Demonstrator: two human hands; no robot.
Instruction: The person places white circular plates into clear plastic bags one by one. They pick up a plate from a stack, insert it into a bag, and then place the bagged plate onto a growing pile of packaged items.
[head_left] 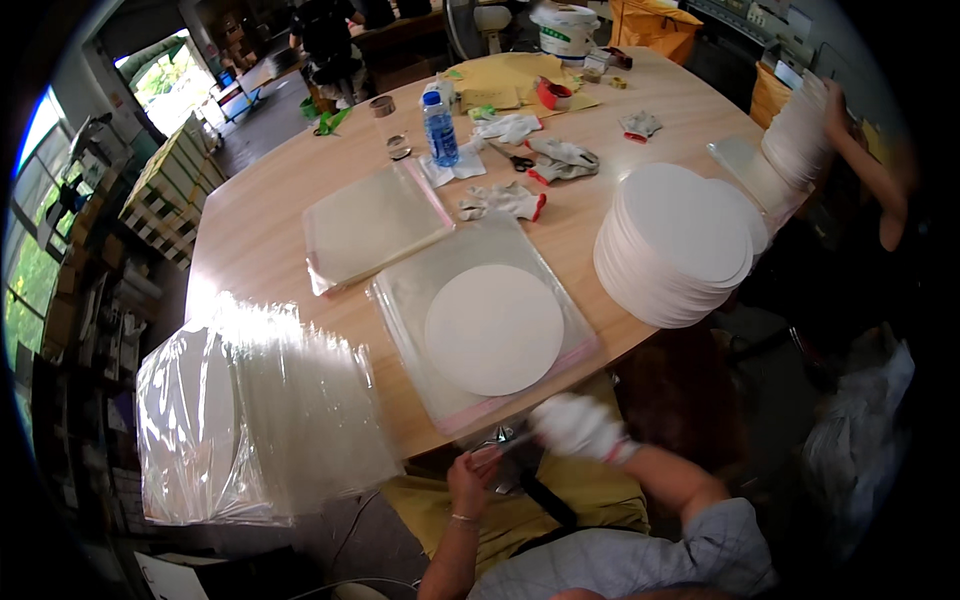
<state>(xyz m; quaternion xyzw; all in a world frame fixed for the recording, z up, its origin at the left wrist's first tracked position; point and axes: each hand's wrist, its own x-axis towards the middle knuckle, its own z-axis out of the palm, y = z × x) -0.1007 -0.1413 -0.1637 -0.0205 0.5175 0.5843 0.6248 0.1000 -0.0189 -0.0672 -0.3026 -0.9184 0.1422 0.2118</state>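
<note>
A: Currently, where are the two hands?

B: Both sit just below the near edge of the round wooden table (260,230), over the person's lap. The bare left hand (470,482) is curled, its fingertips pinched on a thin pale strip (497,450), probably peeled tape; blur prevents confirmation. The right hand (578,426), in a white work glove, is closed to a loose fist at the other end of that strip.

A: Position of the workpiece relative to the hands?

B: The white circular disc (494,329) lies flat on the table, inside or on a clear plastic bag with a pink adhesive edge (420,290). It is directly above both hands in the view, near but not touching them. The bag's near edge overhangs the table rim just beside the right hand.

A: Adjacent items?

B: A stack of identical white discs (672,245) lies to the right. A pile of clear empty bags (370,225) lies to the upper left. A bundle of bagged discs (250,420) stands left of the left hand, off the table. Scissors (513,158), spare gloves (500,200) and a blue-capped water bottle (438,127) lie farther back.
</note>
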